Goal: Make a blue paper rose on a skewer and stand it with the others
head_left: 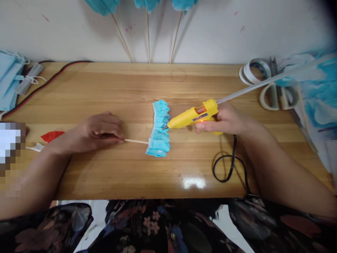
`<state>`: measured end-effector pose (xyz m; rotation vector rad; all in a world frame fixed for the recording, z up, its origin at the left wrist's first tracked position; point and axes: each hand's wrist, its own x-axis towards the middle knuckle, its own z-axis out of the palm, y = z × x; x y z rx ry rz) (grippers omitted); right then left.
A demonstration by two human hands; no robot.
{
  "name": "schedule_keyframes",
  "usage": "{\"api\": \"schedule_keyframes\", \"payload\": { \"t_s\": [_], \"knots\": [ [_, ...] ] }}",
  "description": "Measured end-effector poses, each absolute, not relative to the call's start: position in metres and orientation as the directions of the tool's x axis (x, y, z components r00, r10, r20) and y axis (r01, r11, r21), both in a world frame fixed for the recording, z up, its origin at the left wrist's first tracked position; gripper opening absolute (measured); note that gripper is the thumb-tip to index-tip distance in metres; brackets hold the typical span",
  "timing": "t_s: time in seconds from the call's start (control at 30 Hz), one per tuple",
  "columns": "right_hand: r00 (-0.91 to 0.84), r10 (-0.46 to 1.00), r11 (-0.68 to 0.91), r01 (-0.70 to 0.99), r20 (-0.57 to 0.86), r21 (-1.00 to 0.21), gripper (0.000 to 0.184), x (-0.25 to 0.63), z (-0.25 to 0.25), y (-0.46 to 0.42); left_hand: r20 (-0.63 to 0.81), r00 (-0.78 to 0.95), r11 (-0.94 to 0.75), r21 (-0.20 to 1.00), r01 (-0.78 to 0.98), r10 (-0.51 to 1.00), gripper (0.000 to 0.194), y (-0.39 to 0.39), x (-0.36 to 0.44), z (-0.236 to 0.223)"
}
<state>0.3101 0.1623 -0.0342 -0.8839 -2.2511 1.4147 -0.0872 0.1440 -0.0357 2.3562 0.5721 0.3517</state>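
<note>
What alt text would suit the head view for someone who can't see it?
The right hand holds a yellow glue gun, its nozzle pointed at a pleated blue strip on a wooden table. The left hand holds a thin stick that meets the strip's near end. Three blue-topped sticks show behind.

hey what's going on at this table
A person's right hand holds a yellow glue gun, its nozzle over a pleated blue strip on the wooden table; whether it touches is unclear. The left hand pinches a thin stick between its fingers, the stick's other end meeting the strip.
</note>
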Motion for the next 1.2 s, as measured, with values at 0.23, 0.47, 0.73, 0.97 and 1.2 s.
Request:
{"api": "schedule_keyframes", "payload": {
  "t_s": [0.23, 0.47, 0.73, 0.97, 1.2],
  "knots": [
    [-0.768, 0.639, 0.368, 0.346, -0.036, -0.863, 0.037, 0.312, -0.034, 0.164, 0.086, 0.86, -0.671, 0.666, 0.325, 0.503, 0.018, 0.144, -0.085, -0.034],
    [-0.74, 0.668, 0.295, 0.365, -0.082, -0.883, 0.035, 0.322, -0.026, 0.164, 0.088, 0.857, -0.659, 0.68, 0.321, 0.508, 0.016, 0.144, -0.087, -0.037],
    [-0.643, 0.766, 0.157, 0.221, -0.022, -0.963, 0.042, 0.314, -0.041, 0.16, 0.095, 0.863, -0.672, 0.67, 0.313, 0.497, 0.012, 0.144, -0.087, -0.036],
    [-0.656, 0.754, 0.217, 0.272, -0.016, -0.937, 0.042, 0.307, -0.05, 0.16, 0.077, 0.851, -0.668, 0.658, 0.348, 0.519, 0.023, 0.143, -0.083, -0.032],
    [-0.689, 0.725, 0.294, 0.285, 0.019, -0.912, 0.04, 0.303, -0.046, 0.161, 0.081, 0.854, -0.664, 0.668, 0.337, 0.515, 0.02, 0.142, -0.086, -0.035]
  ]
}}
